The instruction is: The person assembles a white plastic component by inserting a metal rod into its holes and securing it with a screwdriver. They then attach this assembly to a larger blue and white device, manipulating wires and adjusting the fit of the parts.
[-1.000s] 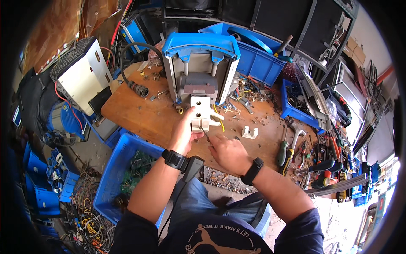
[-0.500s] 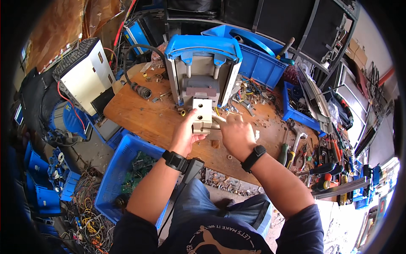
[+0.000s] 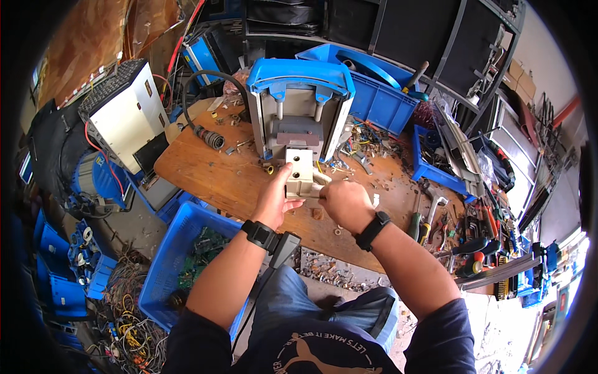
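The right hand (image 3: 349,204) is curled closed beside the pale block's (image 3: 298,163) right side; what it grips cannot be told. The left hand (image 3: 272,198) clasps the block's left side, over the wooden table (image 3: 205,171), before a blue-topped machine (image 3: 300,71). Beyond stands a blue bin (image 3: 381,103).

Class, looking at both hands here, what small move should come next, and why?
Perhaps a gentle, controlled pull with the right hand, the left hand bracing the white block: the left holds its side, and the right is closed beside the prongs, though whatever it grips is hidden.
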{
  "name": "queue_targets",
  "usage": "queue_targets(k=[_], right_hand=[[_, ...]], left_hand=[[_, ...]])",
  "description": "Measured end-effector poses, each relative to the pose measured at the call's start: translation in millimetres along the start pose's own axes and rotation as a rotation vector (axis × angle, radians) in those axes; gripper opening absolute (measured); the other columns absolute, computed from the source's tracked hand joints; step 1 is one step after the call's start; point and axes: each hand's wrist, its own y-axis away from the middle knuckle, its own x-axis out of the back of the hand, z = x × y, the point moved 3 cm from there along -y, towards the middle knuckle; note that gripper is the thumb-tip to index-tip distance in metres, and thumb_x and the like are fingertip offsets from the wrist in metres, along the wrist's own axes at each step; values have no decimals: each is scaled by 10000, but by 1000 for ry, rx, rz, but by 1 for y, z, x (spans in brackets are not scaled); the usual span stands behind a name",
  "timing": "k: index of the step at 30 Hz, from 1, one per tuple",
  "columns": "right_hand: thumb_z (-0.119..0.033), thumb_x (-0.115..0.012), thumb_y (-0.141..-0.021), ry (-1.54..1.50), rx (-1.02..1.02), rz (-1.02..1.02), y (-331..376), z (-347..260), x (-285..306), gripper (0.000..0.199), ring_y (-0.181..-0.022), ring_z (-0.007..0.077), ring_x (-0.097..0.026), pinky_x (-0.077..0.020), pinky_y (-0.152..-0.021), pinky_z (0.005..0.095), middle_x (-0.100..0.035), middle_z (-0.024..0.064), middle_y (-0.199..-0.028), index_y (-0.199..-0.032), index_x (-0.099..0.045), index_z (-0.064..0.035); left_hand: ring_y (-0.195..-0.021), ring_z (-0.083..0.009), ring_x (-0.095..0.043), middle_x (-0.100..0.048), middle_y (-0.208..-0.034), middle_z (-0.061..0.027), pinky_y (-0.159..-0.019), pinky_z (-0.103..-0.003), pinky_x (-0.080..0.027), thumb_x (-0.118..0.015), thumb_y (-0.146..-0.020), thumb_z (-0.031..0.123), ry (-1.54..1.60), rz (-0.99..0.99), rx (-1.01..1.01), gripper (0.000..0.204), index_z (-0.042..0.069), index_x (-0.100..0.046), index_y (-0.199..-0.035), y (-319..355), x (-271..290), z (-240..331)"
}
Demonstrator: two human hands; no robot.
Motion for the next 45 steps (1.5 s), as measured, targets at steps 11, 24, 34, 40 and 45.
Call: queue_targets(k=[11, 24, 34, 40, 45], right_hand=[[-254, -586, -913, -739, -76, -79, 26, -9, -31, 310, -532, 214, -603, -465, -554, 360, -622, 133, -605, -864, -695, 33], [-240, -523, -981, -1513, -351, -244, 24, -36, -42, 335, -433, 113, -518, -375, -397, 264, -609, 61, -598, -814, -631, 29], [-252, -477, -997, -1651, -362, -259, 15, -44, -63, 332, -431, 141, -534, -384, -371, 274, -593, 65, -613, -834, -615, 2], [-255, -468, -998, -1742, -381, -225, 16, -55, -60, 320, -449, 150, -551, -399, -376, 274, -604, 67, -637, -854, -626, -17], [-261, -460, -999, -1829, -405, -200, 12, -59, -67, 321, -473, 148, -561, -422, -391, 274, -620, 70, -678, -869, -631, -23]], left_hand=[[-728, -140, -662, -701, -928, -48, -635, -267, -527, -600, -881, 555, -61, 32, 3, 508, 148, -613, -1185, 6, 1, 4], [-689, -113, -639, -693, -860, -20, -602, -254, -513, -595, -903, 524, -29, -5, 12, 439, 144, -634, -1118, 7, 2, 4], [-757, -148, -654, -688, -944, -54, -630, -283, -526, -578, -938, 463, 26, -80, -8, 429, 106, -603, -1174, -1, 5, 1], [-790, -180, -654, -682, -977, -81, -665, -307, -532, -545, -961, 447, 23, -204, 30, 438, 87, -579, -1208, -1, 10, 10], [-878, -211, -650, -673, -1029, -106, -749, -355, -532, -527, -970, 444, -19, -245, 27, 470, 57, -561, -1236, -2, 11, 12]])
